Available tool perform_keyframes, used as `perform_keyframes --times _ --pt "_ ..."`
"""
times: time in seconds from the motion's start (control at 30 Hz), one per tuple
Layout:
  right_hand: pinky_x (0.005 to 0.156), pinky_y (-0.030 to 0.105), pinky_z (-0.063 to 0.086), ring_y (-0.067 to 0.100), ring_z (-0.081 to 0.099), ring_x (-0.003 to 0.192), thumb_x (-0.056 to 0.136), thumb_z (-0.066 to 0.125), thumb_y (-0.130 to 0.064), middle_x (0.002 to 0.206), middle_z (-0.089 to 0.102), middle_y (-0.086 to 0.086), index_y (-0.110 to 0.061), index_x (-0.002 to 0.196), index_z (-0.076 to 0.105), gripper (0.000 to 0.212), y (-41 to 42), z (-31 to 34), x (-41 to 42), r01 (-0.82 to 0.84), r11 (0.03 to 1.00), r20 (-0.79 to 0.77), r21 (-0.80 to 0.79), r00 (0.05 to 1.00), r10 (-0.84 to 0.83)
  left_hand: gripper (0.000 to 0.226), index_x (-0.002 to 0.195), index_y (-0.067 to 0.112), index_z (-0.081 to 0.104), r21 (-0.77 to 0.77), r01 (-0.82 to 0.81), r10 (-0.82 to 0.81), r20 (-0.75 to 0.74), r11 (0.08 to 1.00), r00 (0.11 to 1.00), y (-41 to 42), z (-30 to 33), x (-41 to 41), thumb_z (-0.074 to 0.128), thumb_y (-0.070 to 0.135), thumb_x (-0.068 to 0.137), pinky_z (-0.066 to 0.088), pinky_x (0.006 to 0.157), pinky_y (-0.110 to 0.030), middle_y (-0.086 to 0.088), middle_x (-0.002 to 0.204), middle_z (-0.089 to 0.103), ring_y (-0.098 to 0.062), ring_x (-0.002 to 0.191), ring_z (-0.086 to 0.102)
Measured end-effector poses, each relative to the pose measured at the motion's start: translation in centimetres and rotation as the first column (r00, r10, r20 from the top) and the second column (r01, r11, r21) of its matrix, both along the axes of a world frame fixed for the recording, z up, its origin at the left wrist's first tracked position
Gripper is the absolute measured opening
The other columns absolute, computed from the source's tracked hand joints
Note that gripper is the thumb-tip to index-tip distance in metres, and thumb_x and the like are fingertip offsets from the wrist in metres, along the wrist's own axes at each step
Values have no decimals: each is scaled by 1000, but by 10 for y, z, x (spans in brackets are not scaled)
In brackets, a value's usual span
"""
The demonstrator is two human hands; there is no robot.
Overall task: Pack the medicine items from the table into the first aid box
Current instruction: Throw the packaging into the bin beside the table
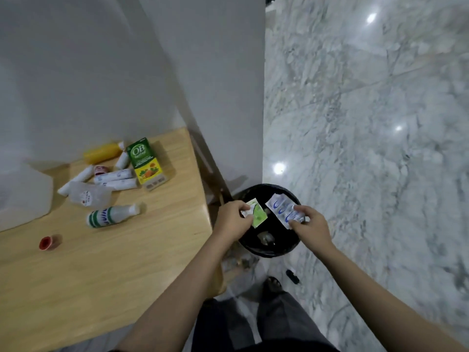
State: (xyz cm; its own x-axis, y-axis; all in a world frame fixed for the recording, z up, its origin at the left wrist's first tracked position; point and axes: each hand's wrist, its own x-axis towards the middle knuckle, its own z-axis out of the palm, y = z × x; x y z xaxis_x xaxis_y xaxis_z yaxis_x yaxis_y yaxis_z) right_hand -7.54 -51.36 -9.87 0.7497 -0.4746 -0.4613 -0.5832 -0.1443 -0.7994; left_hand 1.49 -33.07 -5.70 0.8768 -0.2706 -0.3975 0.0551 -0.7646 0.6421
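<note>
My left hand (232, 215) pinches a small green and white sachet (257, 213). My right hand (311, 226) grips a silver blister strip with blue marks (283, 209). Both hands hover over a black waste bin (270, 251) on the floor, right of the wooden table (101, 270). On the table lie a green and yellow medicine carton (147, 162), an orange-yellow bottle (102, 153), several white tubes (114, 177), a clear bottle with a red sticker (87, 195), a green-striped white bottle (111, 215) and a small red-capped pot (48, 242). A translucent white box (22, 196) stands at the table's left.
A white wall corner (215, 85) rises behind the table and bin. Marble floor (368, 123) spreads to the right. My legs and a foot (272, 284) show below, with a small dark object (292, 276) on the floor nearby.
</note>
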Motion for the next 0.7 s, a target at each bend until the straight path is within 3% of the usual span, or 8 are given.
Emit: perform_keyframes --times 0.13,0.23,0.33,0.4,0.47,0.6,0.7 --pt "73 28 42 28 62 85 83 64 -14 109 63 11 -7 124 55 43 -5 -35 3 -115 993 -130 -39 986 109 25 103 4 71 142 137 -125 -95 980 988 -25 -40 20 58 12 83 48 73 -27 -14 103 71 -25 91 65" --pt "69 28 43 22 57 75 85 60 -15 106 63 12 -6 128 51 45 -7 -49 13 -182 981 -167 -72 972 168 28 110 8 69 220 232 -200 -160 947 967 -35 -67 33 55 14 86 50 76 -30 -15 107 70 -28 94 65" --pt "70 28 42 24 60 86 88 57 -20 113 64 15 -7 137 41 53 -11 -58 22 -275 958 -193 -76 947 257 39 128 13 59 239 331 -267 -266 913 926 -38 -83 40 56 20 89 48 89 -30 -10 129 61 -25 114 59" --pt "79 35 49 29 61 104 90 56 -22 125 59 17 -8 141 35 57 -13 -63 25 -315 948 -215 -41 929 300 50 139 13 48 246 365 -269 -350 898 897 -37 -89 41 57 22 90 42 97 -28 -9 143 49 -25 128 48" --pt "88 43 51 34 60 108 90 56 -21 128 57 18 -8 142 34 58 -15 -65 26 -320 947 -241 -21 921 305 58 144 10 40 258 379 -259 -401 889 879 -34 -93 40 57 25 91 37 101 -28 -9 149 41 -25 135 41" --pt "90 45 51 35 63 103 90 57 -19 123 61 21 -7 138 40 52 -11 -65 21 -283 959 -242 -18 932 270 61 146 8 34 266 374 -252 -397 888 883 -29 -86 35 54 29 93 35 104 -31 -11 152 36 -26 138 37" --pt "91 37 49 29 61 106 90 56 -18 128 59 15 -8 133 47 46 1 -57 20 -255 967 -205 -10 947 248 59 145 10 35 233 330 -251 -312 915 916 -21 -66 29 53 33 94 40 102 -32 -9 149 40 -25 133 44"
